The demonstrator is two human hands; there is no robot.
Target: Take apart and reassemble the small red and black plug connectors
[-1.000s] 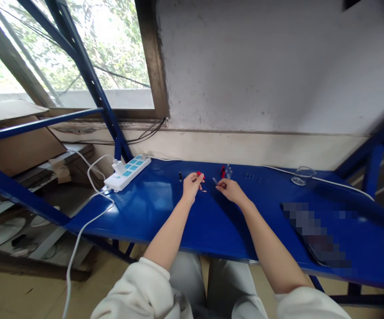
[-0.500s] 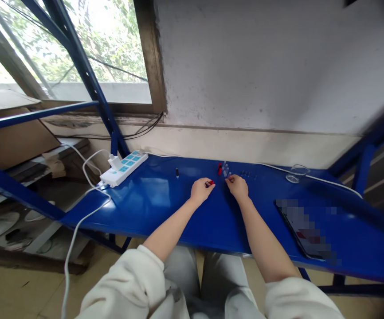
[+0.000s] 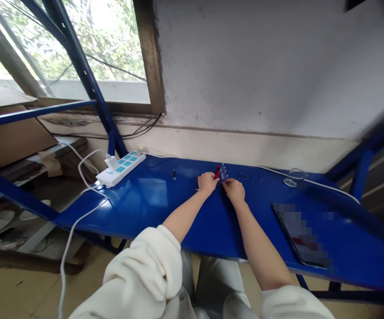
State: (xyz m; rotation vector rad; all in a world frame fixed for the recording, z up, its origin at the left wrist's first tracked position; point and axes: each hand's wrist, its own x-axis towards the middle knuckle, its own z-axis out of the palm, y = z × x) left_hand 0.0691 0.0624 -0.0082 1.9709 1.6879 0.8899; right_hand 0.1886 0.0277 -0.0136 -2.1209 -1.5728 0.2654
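My left hand (image 3: 207, 183) is closed in a pinch on a small red piece (image 3: 217, 175), partly hidden by the fingers. Right behind it on the blue table stands a red and black piece (image 3: 217, 167), so close that the two nearly merge. Several small clear tubes (image 3: 223, 170) stand beside the red pieces. Just in front of these tubes, my right hand (image 3: 235, 190) is pinched shut, but what its fingertips hold is too small to make out. A short black piece with a clear end (image 3: 174, 173) stands alone to the left.
On the blue table (image 3: 165, 212), a white power strip (image 3: 121, 169) with a plug lies at the left. Tiny dark parts (image 3: 243, 176) lie right of the tubes. Farther right are a clear round container (image 3: 291, 181) and a dark tablet-like device (image 3: 298, 235). A wall closes off the back.
My left hand has moved right and slightly away from me, bringing its red piece up to the standing red one. My right hand stays close to the tubes, and the view has shifted slightly.
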